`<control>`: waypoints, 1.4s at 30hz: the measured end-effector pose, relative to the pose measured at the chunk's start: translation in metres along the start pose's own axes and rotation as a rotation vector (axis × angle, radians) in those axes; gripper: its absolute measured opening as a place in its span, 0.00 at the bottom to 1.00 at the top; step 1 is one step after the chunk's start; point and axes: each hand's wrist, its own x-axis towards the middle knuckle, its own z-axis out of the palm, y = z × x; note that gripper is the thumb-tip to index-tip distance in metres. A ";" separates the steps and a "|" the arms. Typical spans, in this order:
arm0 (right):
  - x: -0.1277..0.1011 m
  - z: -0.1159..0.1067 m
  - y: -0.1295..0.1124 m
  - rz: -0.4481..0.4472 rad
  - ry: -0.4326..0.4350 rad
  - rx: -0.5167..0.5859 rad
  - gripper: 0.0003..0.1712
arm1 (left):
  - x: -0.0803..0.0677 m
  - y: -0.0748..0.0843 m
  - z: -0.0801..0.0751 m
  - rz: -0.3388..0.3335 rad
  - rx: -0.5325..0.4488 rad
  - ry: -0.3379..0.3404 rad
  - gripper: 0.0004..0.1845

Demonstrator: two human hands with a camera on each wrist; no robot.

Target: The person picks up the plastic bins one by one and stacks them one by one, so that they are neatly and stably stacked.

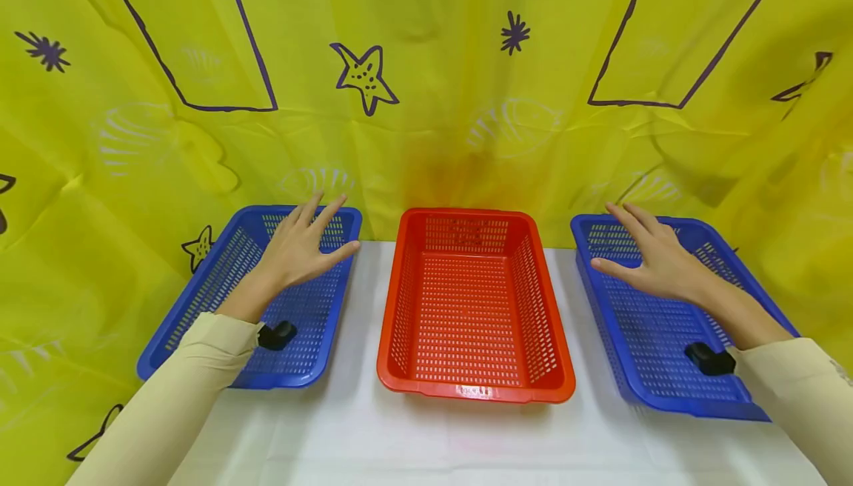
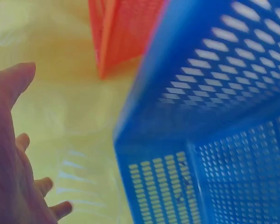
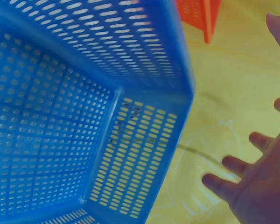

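My left hand point(image 1: 296, 245) hovers over the left blue basket point(image 1: 306, 380), fingers spread and holding nothing. Over the right blue basket point(image 1: 603, 323) is my right hand point(image 1: 656, 256), its fingers also apart with nothing in them. Between the two stands a red basket point(image 1: 466, 315) with slotted walls; no contents show inside it. In the left wrist view the thumb and fingertips of the left hand point(image 2: 14, 154) appear beside the blue basket's wall point(image 2: 154, 126). The right wrist view shows the right hand point(image 3: 266, 172) apart from its basket's rim point(image 3: 184, 93).
A white tabletop point(image 1: 460, 438) lies under the baskets. Behind them hangs a yellow cloth point(image 1: 440, 138) with star and shell drawings, which also runs down the left side. Small black devices point(image 1: 278, 335) are worn at both wrists.
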 end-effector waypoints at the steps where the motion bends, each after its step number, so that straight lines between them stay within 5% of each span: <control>1: 0.001 -0.001 -0.002 -0.008 -0.007 0.023 0.55 | 0.001 0.002 0.000 0.007 -0.028 -0.003 0.46; 9: 0.007 -0.001 -0.017 -0.084 -0.055 0.138 0.48 | 0.003 0.029 0.004 0.062 -0.270 -0.059 0.45; 17: 0.006 0.008 -0.035 -0.121 -0.122 0.242 0.47 | 0.001 0.050 0.013 0.104 -0.383 -0.099 0.45; 24: 0.006 0.015 -0.045 -0.120 -0.157 0.273 0.45 | -0.001 0.060 0.019 0.047 -0.555 -0.184 0.43; 29: 0.006 0.021 -0.047 -0.092 -0.207 0.325 0.44 | -0.005 0.062 0.023 -0.002 -0.745 -0.312 0.42; 36: 0.004 0.032 -0.050 0.001 -0.368 0.593 0.45 | -0.010 0.063 0.026 -0.108 -1.041 -0.480 0.47; 42: 0.001 0.042 -0.052 0.090 -0.461 0.743 0.48 | -0.012 0.061 0.030 -0.160 -1.170 -0.553 0.49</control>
